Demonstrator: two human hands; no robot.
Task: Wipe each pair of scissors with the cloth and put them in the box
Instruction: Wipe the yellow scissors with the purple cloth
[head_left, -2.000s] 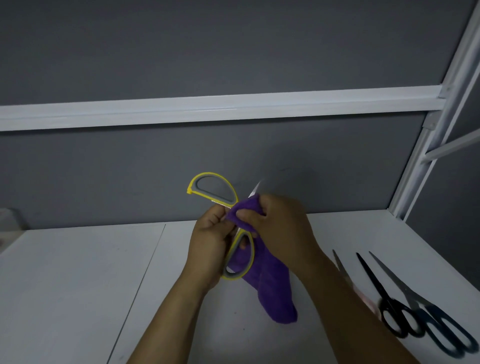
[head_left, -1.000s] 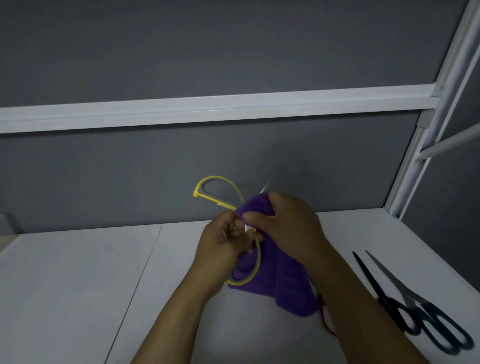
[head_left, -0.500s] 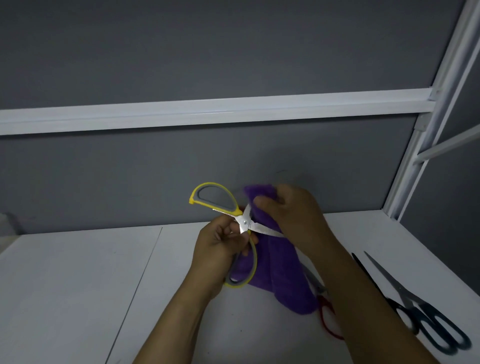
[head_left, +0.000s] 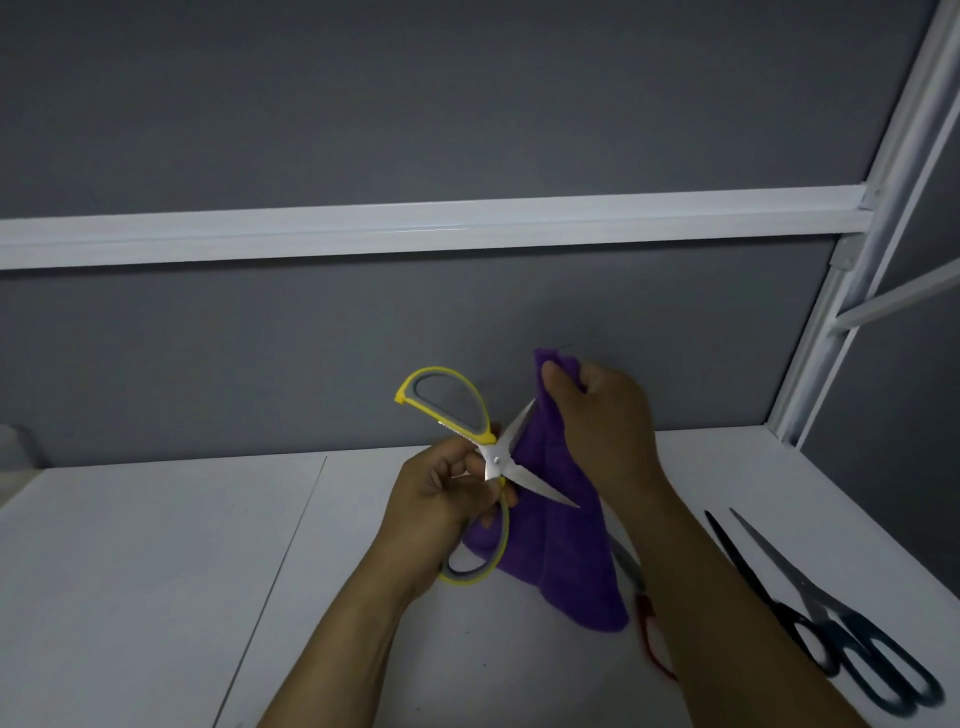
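On white table (head_left: 156, 571), black scissors (head_left: 740, 558)

Yellow scissors (head_left: 491, 457): bright, smooth metal blades, matt plastic handles. Purple cloth (head_left: 561, 545) beside them: soft, napped. Beneath, white counter (head_left: 156, 571): smooth, matt.

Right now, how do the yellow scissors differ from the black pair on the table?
The yellow scissors are held up in the left hand; the black scissors lie flat on the table. The yellow scissors' blades are spread open; the black scissors' look closed. The yellow pair's blades are bright steel, the black pair's dark. Both have looped handles.
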